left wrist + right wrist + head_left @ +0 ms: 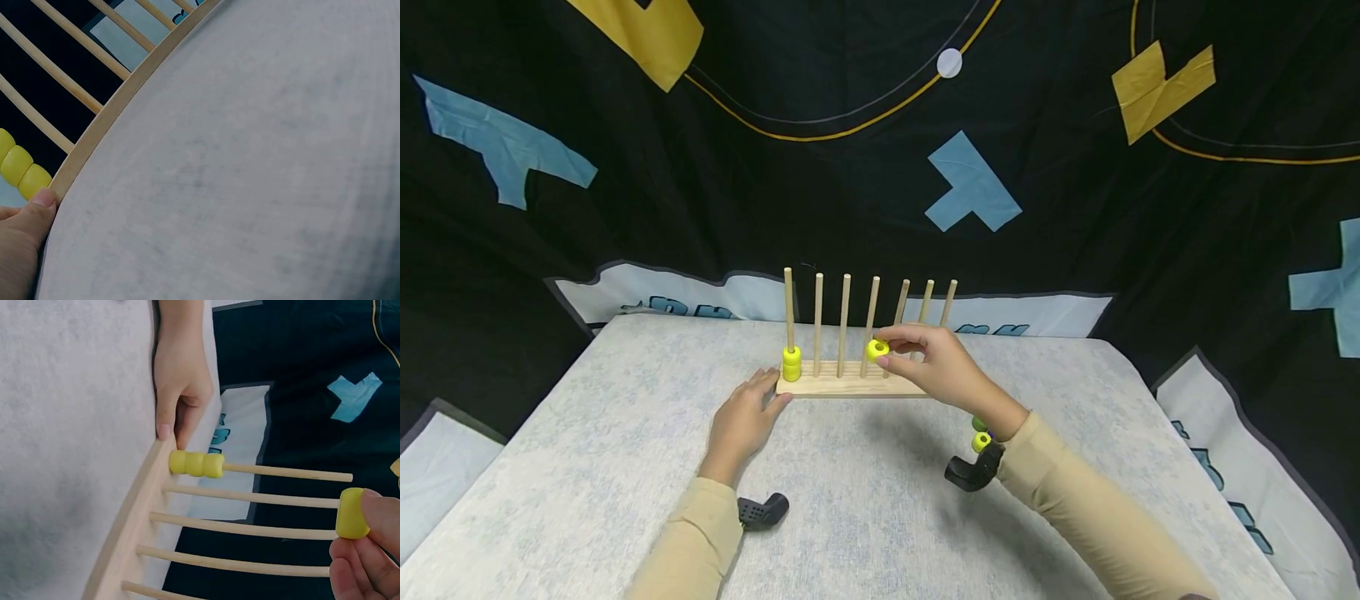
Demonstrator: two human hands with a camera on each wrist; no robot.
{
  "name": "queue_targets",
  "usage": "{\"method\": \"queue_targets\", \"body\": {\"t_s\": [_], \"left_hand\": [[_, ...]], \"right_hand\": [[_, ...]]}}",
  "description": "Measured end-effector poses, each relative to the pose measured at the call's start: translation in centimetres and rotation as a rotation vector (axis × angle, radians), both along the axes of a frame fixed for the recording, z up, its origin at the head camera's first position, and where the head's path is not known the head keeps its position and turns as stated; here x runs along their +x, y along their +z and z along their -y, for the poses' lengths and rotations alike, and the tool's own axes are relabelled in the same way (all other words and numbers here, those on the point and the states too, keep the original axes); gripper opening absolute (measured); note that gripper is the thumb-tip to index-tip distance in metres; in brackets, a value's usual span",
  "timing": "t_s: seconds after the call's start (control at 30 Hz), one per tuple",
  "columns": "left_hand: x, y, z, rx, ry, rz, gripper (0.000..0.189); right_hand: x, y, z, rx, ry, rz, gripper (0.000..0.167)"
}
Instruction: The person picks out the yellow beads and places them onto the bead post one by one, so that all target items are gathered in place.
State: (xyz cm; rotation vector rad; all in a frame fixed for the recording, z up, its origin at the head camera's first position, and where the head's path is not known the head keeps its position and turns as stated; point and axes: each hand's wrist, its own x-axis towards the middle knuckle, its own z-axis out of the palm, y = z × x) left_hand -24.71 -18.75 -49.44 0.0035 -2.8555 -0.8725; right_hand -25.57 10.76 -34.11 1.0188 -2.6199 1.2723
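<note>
R hand [925, 358] pinches a yellow bead [875, 353] btwn thumb & fingers, ctr of the head frame, in front of the 4th peg from the left; can't tell if they touch. L hand [742, 423] grips the left end of the wooden base [842, 387], thumb at its front corner. 7 pegs [844, 325] stand on the base; the leftmost holds 3 stacked beads [792, 365], w/ bare rod above them to the tip.

Base sits near the far edge of the table [865, 500]; black cloth [820, 208] hangs behind. Open room: table surface, lower ctr, btwn forearms.

Only the head view has loose beads [977, 445], yellow & green, by R wrist. It shows the held bead's hole; R wrist view shows its side, near peg tips, lower right. L wrist view: L thumb at base corner, lower left.
</note>
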Motion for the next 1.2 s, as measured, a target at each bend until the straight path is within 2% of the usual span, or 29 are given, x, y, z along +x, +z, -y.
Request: {"method": "queue_targets", "body": {"t_s": [0.4,0.77,1.07,1.2], "left_hand": [[0.1,-0.2,0.1,0.002,0.004,-0.004,0.058],[0.2,-0.2,0.1,0.006,0.003,0.018,0.059],[0.1,0.1,0.1,0.003,0.001,0.011,0.059],[0.0,0.0,0.1,0.004,0.000,0.011,0.059]], "right_hand": [[-2.0,2.7,2.4,0.007,-0.019,-0.019,0.036],[-4.6,5.2,4.5,-0.025,-0.063,-0.051,0.038],[-6.6,5.5,7.2,-0.044,-0.108,-0.018,0.040],[-7.0,5.5,8.4,-0.068,-0.113,-0.004,0.040]]}}
